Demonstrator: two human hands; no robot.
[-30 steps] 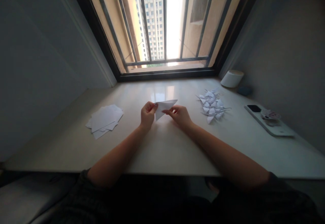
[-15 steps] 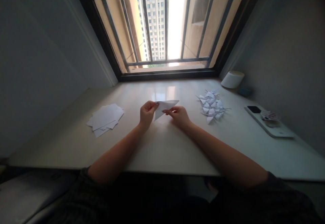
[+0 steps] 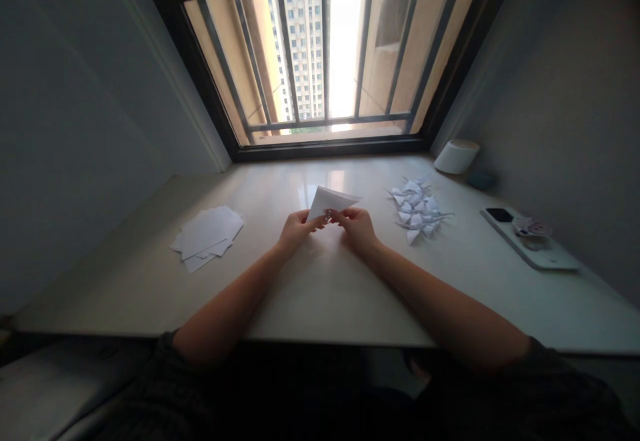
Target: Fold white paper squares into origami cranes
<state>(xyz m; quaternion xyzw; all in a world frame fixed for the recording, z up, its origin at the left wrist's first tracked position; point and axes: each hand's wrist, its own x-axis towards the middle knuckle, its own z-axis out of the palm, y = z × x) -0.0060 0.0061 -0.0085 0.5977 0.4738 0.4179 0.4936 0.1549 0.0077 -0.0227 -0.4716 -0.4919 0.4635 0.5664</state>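
Note:
A folded sheet of white paper (image 3: 327,201), roughly triangular, is held up over the middle of the table. My left hand (image 3: 298,228) grips its lower left side, thumb toward me. On the lower right, my right hand (image 3: 356,224) pinches the same paper, and the fingertips of both hands nearly meet at its lower edge. Left of my hands lies a loose stack of white paper sheets (image 3: 207,231). Over to the right is a heap of small, pointed folded paper pieces (image 3: 417,206).
A phone (image 3: 530,244) with a round grip on its back lies at the right of the white table (image 3: 320,308). Behind it, a white cylindrical object (image 3: 457,156) leans near the wall beside a small dark item (image 3: 481,179). A barred window (image 3: 327,148) borders the far edge.
The paper has been turned, so a corner now points up and away from me. My left hand has shifted down and right along it, bringing both hands' fingertips closer together.

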